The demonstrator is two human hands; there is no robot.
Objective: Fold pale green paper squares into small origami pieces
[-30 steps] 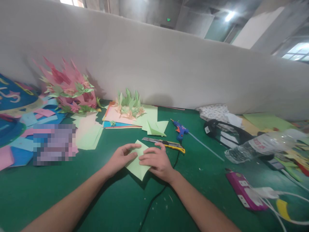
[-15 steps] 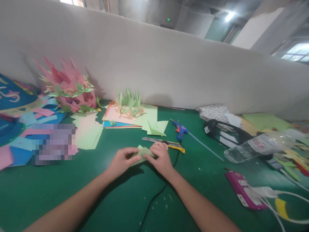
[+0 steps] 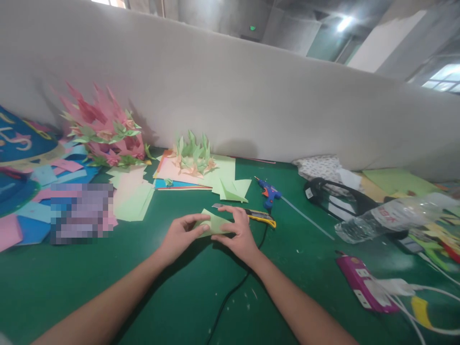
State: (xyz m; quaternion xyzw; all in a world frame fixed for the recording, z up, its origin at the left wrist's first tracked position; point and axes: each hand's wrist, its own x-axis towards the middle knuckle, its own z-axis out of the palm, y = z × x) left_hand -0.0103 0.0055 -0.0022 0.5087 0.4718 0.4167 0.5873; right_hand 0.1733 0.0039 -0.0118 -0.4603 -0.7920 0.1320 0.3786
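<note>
A small piece of light green paper (image 3: 214, 223) is held between my two hands above the green table. My left hand (image 3: 184, 233) pinches its left side, the thumb lying on the near face and the fingers behind. At the paper's right end is my right hand (image 3: 240, 235), its index finger raised and the other fingers and thumb at the edge. A box cutter with a yellow handle (image 3: 261, 216) lies just beyond my right hand, which covers part of it. Past it sits a blue glue gun (image 3: 268, 191) with a clear glue stick in its back.
Cut green sheets (image 3: 134, 199), a green paper crown (image 3: 194, 153) and a pink paper crown (image 3: 106, 129) stand toward the wall. At right are a plastic bottle (image 3: 388, 215), a black strap (image 3: 334, 191) and a magenta power strip (image 3: 364, 282). A black cable (image 3: 230, 294) runs across the table.
The paper has opened out and more of its face shows. My right hand's fingers have spread from a tight pinch, the index finger lifting; my left hand keeps its pinch.
</note>
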